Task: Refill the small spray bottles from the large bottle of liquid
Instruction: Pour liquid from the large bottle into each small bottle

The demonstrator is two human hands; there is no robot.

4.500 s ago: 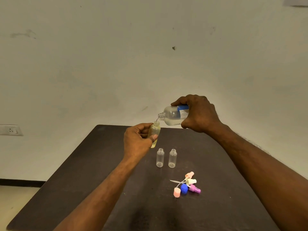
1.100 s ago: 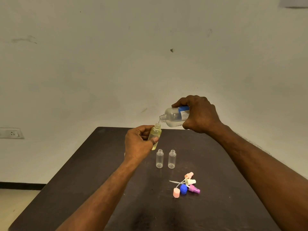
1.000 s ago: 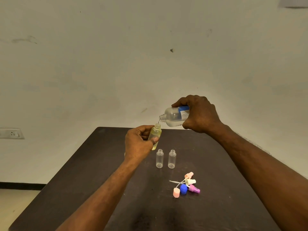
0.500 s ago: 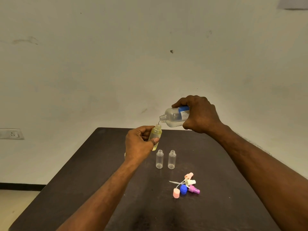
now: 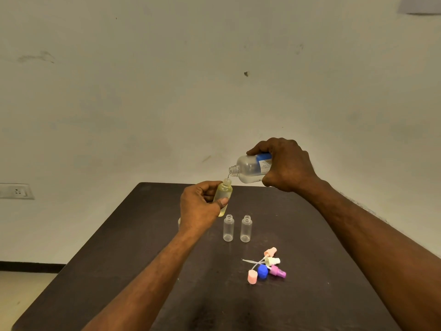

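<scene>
- Table (image 5: 124, 247), dark brown, fills the lower middle of the frame and narrows toward a pale wall (image 5: 214, 91) behind it; a socket plate (image 5: 15, 191) sits on that wall at the far left edge.
- Right hand (image 5: 285, 166), right of centre, is wrapped tight around the large bottle (image 5: 248, 167), which lies nearly level in the air with its open neck pointing left and slightly down. Its body is clear, with a blue and white label partly under the fingers.
- Left hand (image 5: 199, 207), just below and left of that neck, is clamped on one small spray bottle (image 5: 223, 193), thumb across the front, tilted slightly. This bottle holds pale yellow liquid and its open mouth sits directly under the large bottle's neck, with a thin thread of liquid between them.
- Two empty small bottles (image 5: 228, 228) stand upright and uncapped on the table, side by side, just below and right of the left hand.
- Pile of spray caps (image 5: 266, 267) lies lower still, right of centre: pink, white, blue and magenta pieces touching one another, thin dip tubes trailing leftward.
</scene>
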